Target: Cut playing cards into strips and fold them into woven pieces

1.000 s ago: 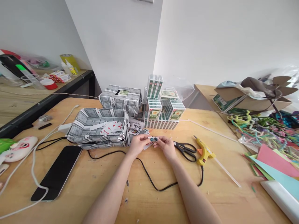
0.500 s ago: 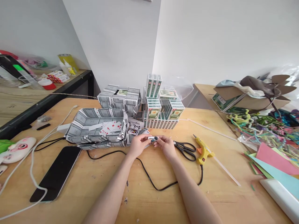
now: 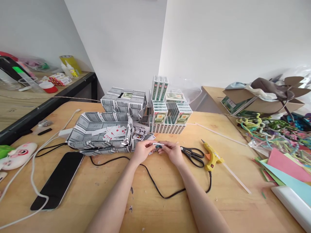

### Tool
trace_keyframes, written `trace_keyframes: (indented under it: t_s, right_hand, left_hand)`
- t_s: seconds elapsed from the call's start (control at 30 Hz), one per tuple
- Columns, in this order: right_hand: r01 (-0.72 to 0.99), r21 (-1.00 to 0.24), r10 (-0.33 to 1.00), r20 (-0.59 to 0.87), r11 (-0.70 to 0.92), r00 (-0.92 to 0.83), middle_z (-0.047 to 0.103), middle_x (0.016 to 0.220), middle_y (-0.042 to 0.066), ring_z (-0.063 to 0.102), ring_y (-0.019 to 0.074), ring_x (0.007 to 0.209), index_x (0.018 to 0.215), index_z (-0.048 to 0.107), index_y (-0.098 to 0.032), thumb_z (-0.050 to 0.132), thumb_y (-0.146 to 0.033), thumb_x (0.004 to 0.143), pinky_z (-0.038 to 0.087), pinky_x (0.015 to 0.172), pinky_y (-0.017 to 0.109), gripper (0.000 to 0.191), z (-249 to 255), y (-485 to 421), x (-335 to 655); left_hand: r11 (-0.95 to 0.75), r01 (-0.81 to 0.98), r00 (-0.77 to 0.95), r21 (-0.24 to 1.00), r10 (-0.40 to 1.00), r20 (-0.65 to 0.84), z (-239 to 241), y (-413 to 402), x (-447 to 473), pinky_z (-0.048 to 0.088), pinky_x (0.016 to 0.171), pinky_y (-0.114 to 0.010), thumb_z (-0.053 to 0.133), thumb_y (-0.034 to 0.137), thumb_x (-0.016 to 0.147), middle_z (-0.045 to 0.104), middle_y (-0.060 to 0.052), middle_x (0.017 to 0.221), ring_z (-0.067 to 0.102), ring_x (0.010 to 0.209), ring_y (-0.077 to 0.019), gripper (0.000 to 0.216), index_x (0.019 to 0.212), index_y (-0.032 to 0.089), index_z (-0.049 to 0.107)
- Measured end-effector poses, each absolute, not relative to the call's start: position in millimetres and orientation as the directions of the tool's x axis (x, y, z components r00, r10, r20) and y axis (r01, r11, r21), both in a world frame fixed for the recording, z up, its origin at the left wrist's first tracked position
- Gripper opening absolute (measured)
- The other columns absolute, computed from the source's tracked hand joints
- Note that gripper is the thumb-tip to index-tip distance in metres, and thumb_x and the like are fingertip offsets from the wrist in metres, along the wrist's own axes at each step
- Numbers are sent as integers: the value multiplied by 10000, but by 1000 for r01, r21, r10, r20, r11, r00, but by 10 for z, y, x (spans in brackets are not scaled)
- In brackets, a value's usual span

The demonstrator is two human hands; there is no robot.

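Note:
My left hand (image 3: pixel 143 151) and my right hand (image 3: pixel 173 151) meet over the middle of the wooden table (image 3: pixel 155 200). Both pinch a small folded playing card (image 3: pixel 157 146) between their fingertips. Just behind them lies a shallow tray made of folded cards (image 3: pixel 100 132) with loose red cards inside. More loose cards (image 3: pixel 142 132) lie next to the tray. Stacks of card boxes (image 3: pixel 170 113) stand further back. Black scissors (image 3: pixel 193 155) and a yellow glue gun (image 3: pixel 212 157) rest right of my right hand.
A black cable (image 3: pixel 155 184) runs under my forearms to the glue gun. A dark phone (image 3: pixel 58 179) with a white cord lies at the left. Coloured paper sheets (image 3: pixel 284 168) and pipe cleaners (image 3: pixel 272 129) fill the right side. A second table (image 3: pixel 29 103) stands at the far left.
Both hands have stayed in place, with only slight finger movement on the small card. The view has shifted a little.

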State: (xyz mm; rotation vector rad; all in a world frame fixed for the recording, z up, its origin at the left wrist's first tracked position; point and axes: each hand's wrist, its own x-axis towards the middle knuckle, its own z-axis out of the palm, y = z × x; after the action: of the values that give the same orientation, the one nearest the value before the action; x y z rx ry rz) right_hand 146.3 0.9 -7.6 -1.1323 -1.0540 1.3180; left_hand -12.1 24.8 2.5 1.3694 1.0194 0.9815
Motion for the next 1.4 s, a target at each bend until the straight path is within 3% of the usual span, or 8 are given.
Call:
trace_keyframes:
  t_s: [0.1,0.23,0.47,0.67,0.83,1.1,1.2,1.4]
  right_hand:
    - [51,-994,995,98,97,24,676,793,55,626,194,643,843,706,-217,653,-325,686,537,638,362,198,-91,4,1481]
    - [312,-905,954,298,289,-18,669,882,69,613,214,784,882,705,-242,638,-275,713,506,708,349,184,-88,-13,1495]
    - [589,-698,901,414,408,-133,645,922,98,587,227,845,1043,640,-242,537,-295,803,470,772,364,267,-74,-71,1428]
    - [533,-737,896,431,415,-102,625,928,94,578,220,851,1074,610,-237,475,-287,834,471,768,347,280,-43,-83,1389]
    - [540,-733,894,438,414,-92,600,953,89,574,213,867,1116,578,-249,421,-228,849,472,762,327,311,-77,-69,1413]
    - [500,-735,880,453,458,-141,599,1026,96,555,218,945,1169,535,-240,388,-156,839,457,814,357,371,-109,-68,1400]
    - [469,-755,886,431,459,-173,609,987,99,564,218,910,1175,529,-236,380,-146,838,467,782,357,379,-85,-75,1390]
    - [431,-796,905,383,425,-186,605,974,105,560,217,913,1112,575,-222,380,-160,849,466,771,350,333,-67,-75,1375]
  left_hand:
    - [-30,73,295,997,956,7,17,257,-141,452,487,-210,619,303,673,624,-15,613,544,528,-114,227,836,155,675]
    - [-79,129,283,989,958,39,19,266,-153,433,505,-202,615,303,667,613,-13,628,538,561,-115,225,823,151,672]
    - [-86,121,244,989,968,54,7,264,-131,396,497,-188,599,277,675,534,20,579,481,533,-89,183,796,148,644]
    - [-17,-31,222,999,975,24,39,260,-74,467,671,-245,640,274,644,618,-32,792,561,727,-136,274,887,147,645]
    - [-73,-94,221,993,971,92,102,215,-1,456,814,-292,652,270,652,612,-65,1021,565,928,-185,288,926,183,669]
    - [-246,51,103,968,965,240,102,163,15,387,947,-352,667,242,647,641,-66,1022,537,1037,-214,214,855,203,698]
    - [-183,-39,134,982,973,187,83,154,26,382,966,-355,659,242,653,615,-68,1109,536,1062,-214,290,940,200,676]
    - [14,-229,168,973,986,26,89,128,76,434,909,-358,668,227,638,662,-73,1015,590,984,-209,483,1111,176,584]
